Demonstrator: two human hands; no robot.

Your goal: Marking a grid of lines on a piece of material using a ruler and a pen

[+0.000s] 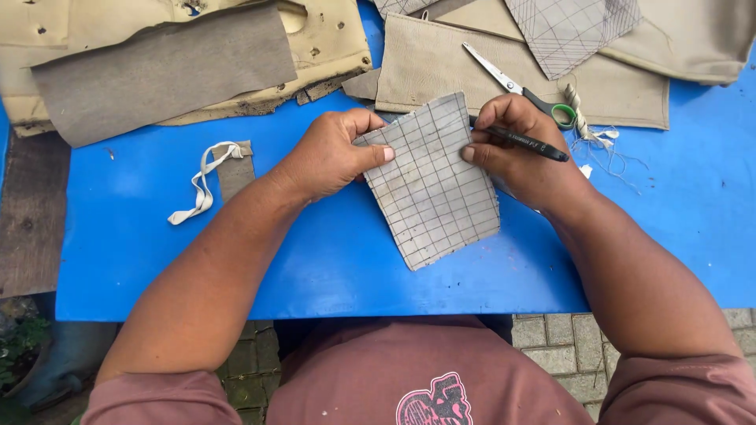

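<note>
Hands: left hand (331,153) pinches grid-marked gray panel (431,182) at its left edge; right hand (516,149) grips black pen (520,140), thumb on panel. Panel lies mid-counter (157,260), grid fully ruled, uncut; scissors (512,83) idle nr far edge.

Bench (157,260), blue-topped: one.
Hands: two, left hand (331,153) and right hand (524,157).
Grid-marked grey pieces: two, one gripped piece (433,185), one far piece (571,27).
Black pen (524,142): one.
Scissors (520,85), green-handled: one pair.
Plain grey sheet (165,75), large: one.
Beige panels: at least three, worn panel (331,39) at top left, flat panel (441,67) under the scissors, folded panel (693,35) at top right.
White strap (203,185): one.
Small grey scrap (235,171) beside it: one.
Loose thread tangle (594,138): one.
</note>
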